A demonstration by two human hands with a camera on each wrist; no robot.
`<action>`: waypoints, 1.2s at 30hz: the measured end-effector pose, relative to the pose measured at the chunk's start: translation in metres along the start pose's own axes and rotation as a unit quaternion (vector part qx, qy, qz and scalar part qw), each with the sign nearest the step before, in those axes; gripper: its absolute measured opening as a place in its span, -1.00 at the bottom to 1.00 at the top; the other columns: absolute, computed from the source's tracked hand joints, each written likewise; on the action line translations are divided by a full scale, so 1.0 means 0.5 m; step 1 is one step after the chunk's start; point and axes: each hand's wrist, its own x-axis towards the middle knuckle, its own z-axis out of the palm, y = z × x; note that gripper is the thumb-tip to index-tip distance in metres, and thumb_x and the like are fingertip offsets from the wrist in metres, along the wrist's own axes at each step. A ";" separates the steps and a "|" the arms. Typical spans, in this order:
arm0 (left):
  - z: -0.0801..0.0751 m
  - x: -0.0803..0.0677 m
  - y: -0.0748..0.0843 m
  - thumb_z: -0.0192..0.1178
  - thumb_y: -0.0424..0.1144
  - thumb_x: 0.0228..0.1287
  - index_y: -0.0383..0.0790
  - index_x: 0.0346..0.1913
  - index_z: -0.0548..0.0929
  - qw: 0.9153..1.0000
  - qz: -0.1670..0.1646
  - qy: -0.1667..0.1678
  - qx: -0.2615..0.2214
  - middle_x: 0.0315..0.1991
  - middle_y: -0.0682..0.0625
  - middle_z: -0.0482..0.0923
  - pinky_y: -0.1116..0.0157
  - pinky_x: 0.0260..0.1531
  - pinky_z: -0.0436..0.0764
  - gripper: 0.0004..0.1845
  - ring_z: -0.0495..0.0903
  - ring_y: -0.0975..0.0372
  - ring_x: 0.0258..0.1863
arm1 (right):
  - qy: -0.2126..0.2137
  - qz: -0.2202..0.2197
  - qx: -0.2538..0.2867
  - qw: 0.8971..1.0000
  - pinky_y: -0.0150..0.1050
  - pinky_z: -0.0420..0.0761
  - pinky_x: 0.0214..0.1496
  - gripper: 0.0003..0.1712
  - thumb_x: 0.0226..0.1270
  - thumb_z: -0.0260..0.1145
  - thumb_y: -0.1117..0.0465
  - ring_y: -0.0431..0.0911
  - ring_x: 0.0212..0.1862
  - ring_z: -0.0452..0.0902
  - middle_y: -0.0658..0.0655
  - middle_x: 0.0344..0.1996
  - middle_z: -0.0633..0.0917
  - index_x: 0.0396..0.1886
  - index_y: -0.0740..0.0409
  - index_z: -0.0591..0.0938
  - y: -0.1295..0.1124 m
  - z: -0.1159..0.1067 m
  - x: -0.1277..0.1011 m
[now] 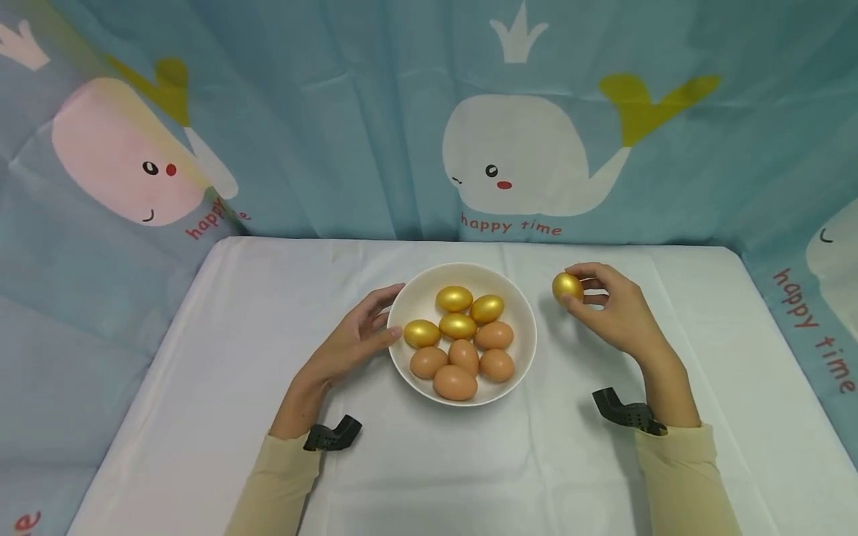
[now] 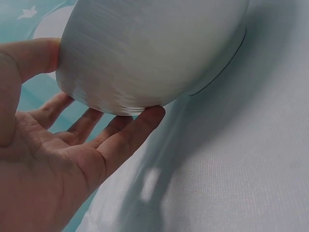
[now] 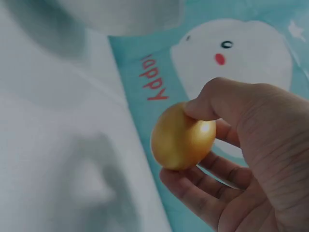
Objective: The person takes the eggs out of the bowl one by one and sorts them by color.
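White tablecloth [image 1: 214,372] — left hand [image 1: 351,333] grips bowl [image 1: 525,327] from left side — right hand [image 1: 618,311], raised, pinches golden egg [image 1: 566,286].

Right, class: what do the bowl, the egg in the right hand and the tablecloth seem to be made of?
Bowl: perhaps ceramic or hard plastic; smooth, white, rigid-looking wall with soft sheen.
Egg in the right hand: metallic gold finish, with a bright highlight; possibly painted shell or plastic, since its core is hidden.
Tablecloth: apparently woven fabric, matte white, with fine texture and soft creases.

Gold eggs [image 1: 458,326], brown eggs [image 1: 462,359], whale-print cloth [image 1: 389,149], white bowl [image 1: 418,301], seemingly unpatterned
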 end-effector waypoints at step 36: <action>-0.005 -0.003 -0.005 0.25 -0.34 0.51 -0.03 0.65 0.21 1.000 0.002 -0.005 0.010 0.65 -0.10 0.19 0.37 0.27 0.65 -0.25 0.33 -0.13 0.59 | -0.073 0.010 -0.091 0.993 0.24 0.67 0.27 -0.39 0.43 0.44 0.25 0.28 0.24 0.59 0.41 0.25 0.62 0.40 0.33 0.52 0.013 0.024 0.004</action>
